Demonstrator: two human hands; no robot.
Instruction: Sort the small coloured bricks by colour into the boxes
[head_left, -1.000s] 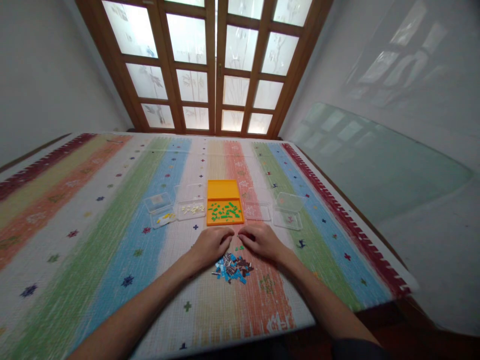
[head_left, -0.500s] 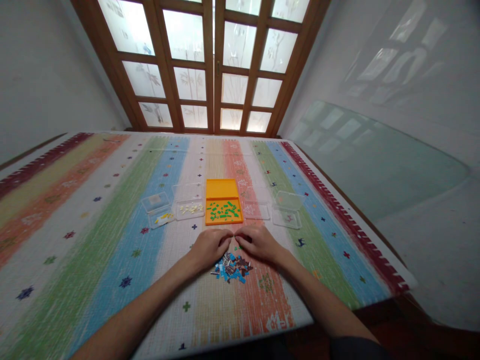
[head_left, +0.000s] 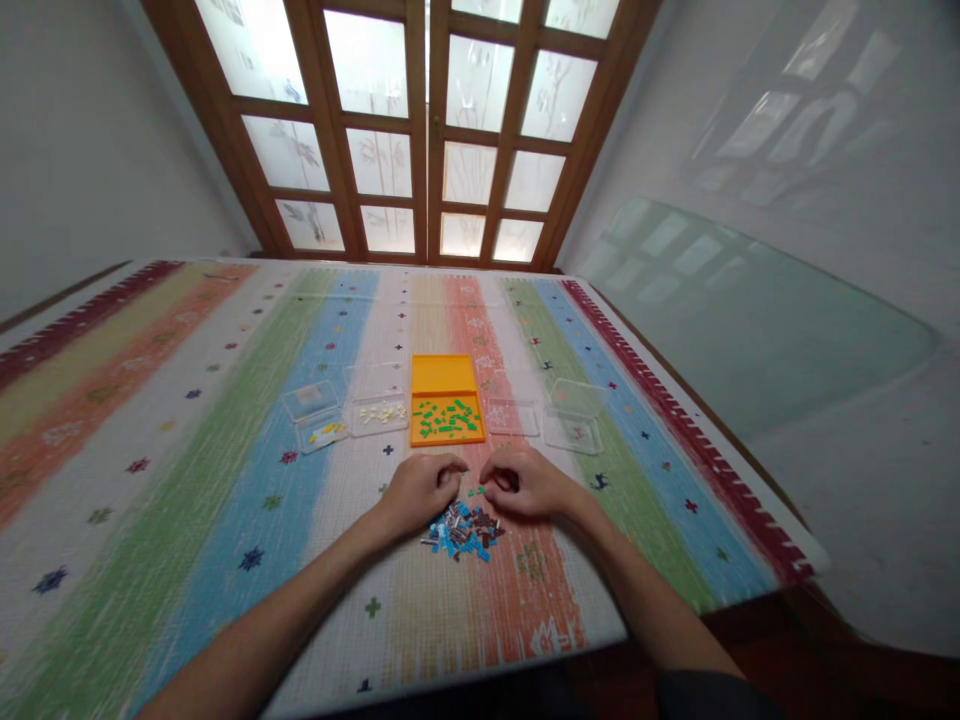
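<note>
And here's the striped cloth (head_left: 225,450), spread right across the desk (head_left: 67,296), dotted with stars, crosses and little animals! Beyond it, the wooden doors (head_left: 420,110) glow through frosted panes with plant patterns. Plain wall (head_left: 90,150) on the left; over on the right, a pale green glass panel (head_left: 757,310), and dark reddish floor (head_left: 825,650) below.
</note>
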